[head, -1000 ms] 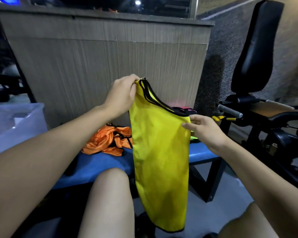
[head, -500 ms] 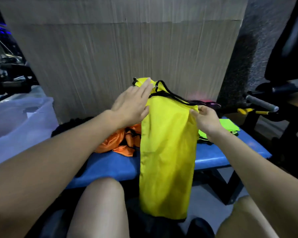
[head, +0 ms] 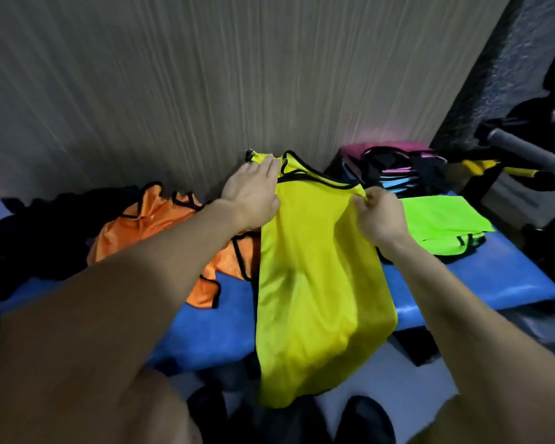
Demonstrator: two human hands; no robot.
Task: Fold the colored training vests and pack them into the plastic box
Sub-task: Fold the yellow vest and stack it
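Yellow vest (head: 314, 277) lies lengthwise across the blue bench (head: 494, 277), its near end hanging over the edge toward the floor. Left hand (head: 253, 193) presses flat, fingers spread, on the far strap end; right hand (head: 378, 216) pinches the right shoulder edge. Orange vest (head: 161, 219) sits crumpled to the left, partly behind the left forearm. Green vest (head: 442, 225) lies folded to the right, with a blurred pink and black pile (head: 394, 168) beyond it. No plastic box shows.

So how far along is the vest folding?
Done: a green vest lies folded on the bench. In hand: the yellow vest, left hand flat on it, right hand pinching its edge. Left: the crumpled orange vest. No box in view.
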